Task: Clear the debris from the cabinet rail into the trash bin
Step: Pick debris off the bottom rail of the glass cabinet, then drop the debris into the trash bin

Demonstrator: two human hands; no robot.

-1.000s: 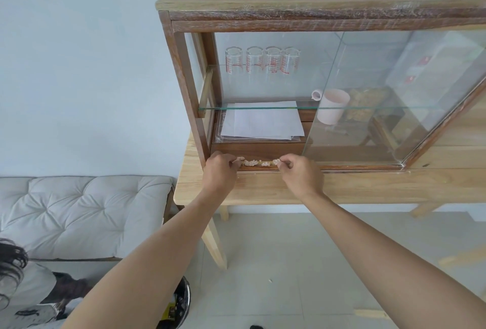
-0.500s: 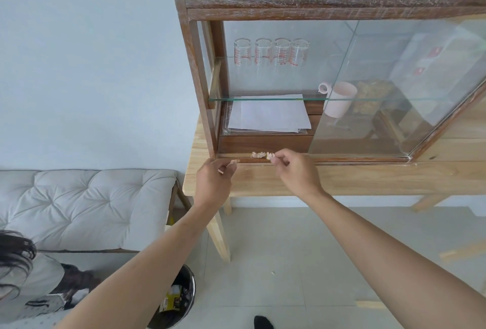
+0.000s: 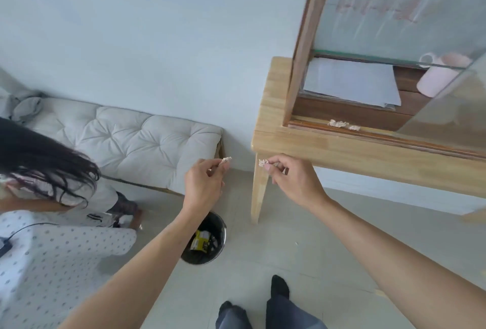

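Below the worktop's left corner, both hands hung in the air over the tiled floor. The left hand (image 3: 203, 181) had its grip pinched shut, thumb against forefinger, on a small pale crumpled scrap of debris (image 3: 226, 160) that stuck out past the fingertips. The right hand (image 3: 292, 180) was pinched closed the same way on a second pale crumpled scrap (image 3: 263, 162), just in front of the light wooden worktop's (image 3: 328, 151) left leg. More pale crumpled bits (image 3: 342, 124) lay on the dark wooden cabinet rail (image 3: 381, 135), near the rail's left end, just ahead of the edge of the glass door. The round black trash bin (image 3: 210, 244) stood on the floor below the left forearm, partly hidden by it, with a yellow wrapper inside.
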